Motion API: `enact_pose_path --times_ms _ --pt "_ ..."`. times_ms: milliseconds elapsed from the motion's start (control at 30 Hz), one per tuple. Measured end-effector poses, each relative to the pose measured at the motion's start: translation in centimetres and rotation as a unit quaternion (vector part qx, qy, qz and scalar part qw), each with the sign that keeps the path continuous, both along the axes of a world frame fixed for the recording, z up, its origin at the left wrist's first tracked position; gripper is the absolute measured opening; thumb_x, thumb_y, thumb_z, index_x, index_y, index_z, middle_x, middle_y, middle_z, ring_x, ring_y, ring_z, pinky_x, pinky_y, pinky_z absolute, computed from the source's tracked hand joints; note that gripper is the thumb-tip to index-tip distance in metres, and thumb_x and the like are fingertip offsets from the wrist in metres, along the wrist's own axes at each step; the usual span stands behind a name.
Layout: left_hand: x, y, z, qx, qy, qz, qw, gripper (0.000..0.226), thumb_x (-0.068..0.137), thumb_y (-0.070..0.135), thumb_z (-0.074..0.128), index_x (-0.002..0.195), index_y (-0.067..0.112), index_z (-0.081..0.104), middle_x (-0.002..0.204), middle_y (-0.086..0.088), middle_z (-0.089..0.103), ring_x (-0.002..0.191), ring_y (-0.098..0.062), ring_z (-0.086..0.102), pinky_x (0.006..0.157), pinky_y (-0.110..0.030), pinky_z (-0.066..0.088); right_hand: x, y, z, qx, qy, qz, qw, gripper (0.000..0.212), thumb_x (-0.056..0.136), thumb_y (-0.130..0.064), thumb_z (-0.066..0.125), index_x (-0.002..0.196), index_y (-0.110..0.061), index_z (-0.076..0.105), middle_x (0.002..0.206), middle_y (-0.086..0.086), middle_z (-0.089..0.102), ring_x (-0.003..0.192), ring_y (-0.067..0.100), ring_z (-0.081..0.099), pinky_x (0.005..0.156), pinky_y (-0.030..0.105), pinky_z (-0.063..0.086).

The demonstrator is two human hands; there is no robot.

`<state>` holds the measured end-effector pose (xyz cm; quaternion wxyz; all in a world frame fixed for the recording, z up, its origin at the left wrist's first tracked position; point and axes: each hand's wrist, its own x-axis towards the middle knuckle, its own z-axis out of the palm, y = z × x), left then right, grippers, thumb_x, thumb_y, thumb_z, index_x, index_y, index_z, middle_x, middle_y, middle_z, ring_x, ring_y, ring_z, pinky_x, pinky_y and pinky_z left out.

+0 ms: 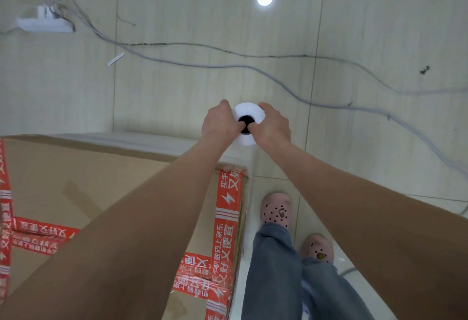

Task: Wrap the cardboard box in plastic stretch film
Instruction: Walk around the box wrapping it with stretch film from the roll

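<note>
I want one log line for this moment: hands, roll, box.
step: wrapping | left hand: grips film roll, thumb in core | right hand: same | cardboard box: film on far side

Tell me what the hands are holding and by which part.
The roll of stretch film. The left hand and right hand grip its upper end, thumbs hooked into the hollow core.

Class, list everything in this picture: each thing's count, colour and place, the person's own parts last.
Stretch film roll: one, white, held upright beyond the box corner.
Cardboard box: one, brown with red printed tape, lower left.
Cables: several, grey, across the floor.
Power strip: one, white, upper left.
Slippers: two, pink, lower right.
Left hand: grips the roll's left side.
Right hand: grips its right side.
</note>
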<state>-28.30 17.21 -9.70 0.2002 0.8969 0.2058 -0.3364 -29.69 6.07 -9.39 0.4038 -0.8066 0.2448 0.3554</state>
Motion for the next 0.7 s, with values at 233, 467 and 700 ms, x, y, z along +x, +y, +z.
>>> enact_pose_path --times_ms 233,467,700 --pt "2.3 0.0 -0.2 0.011 -0.044 -0.013 0.999 0.022 0.081 0.019 0.062 0.092 0.013 0.045 0.088 -0.004 0.052 0.077 -0.024 0.050 0.063 -0.030 0.037 0.8 0.8 -1.6 0.036 -0.001 -0.084 0.996 0.059 0.087 -0.035 0.058 0.141 -0.023 0.036 0.126 0.005 0.055 0.103 0.024 0.058 0.079 0.031 0.047" --pt "4.6 -1.1 -0.5 -0.008 -0.019 -0.001 1.000 0.028 0.082 0.021 0.062 0.105 0.007 0.053 0.098 -0.008 0.058 0.086 -0.025 0.055 0.066 -0.030 0.040 3.3 0.0 -1.5 0.044 0.025 -0.053 0.997 0.059 0.081 -0.027 0.058 0.138 -0.024 0.041 0.122 0.004 0.059 0.100 0.025 0.061 0.084 0.040 0.055" --pt "6.0 -1.6 -1.2 -0.004 -0.017 0.052 0.998 0.016 0.079 0.022 0.061 0.079 0.012 0.048 0.082 -0.006 0.054 0.074 -0.024 0.052 0.060 -0.029 0.035 7.3 -1.3 -1.0 -0.006 -0.030 0.092 0.995 0.043 0.087 -0.017 0.051 0.128 -0.031 0.050 0.118 -0.003 0.061 0.106 0.020 0.056 0.075 0.026 0.037"
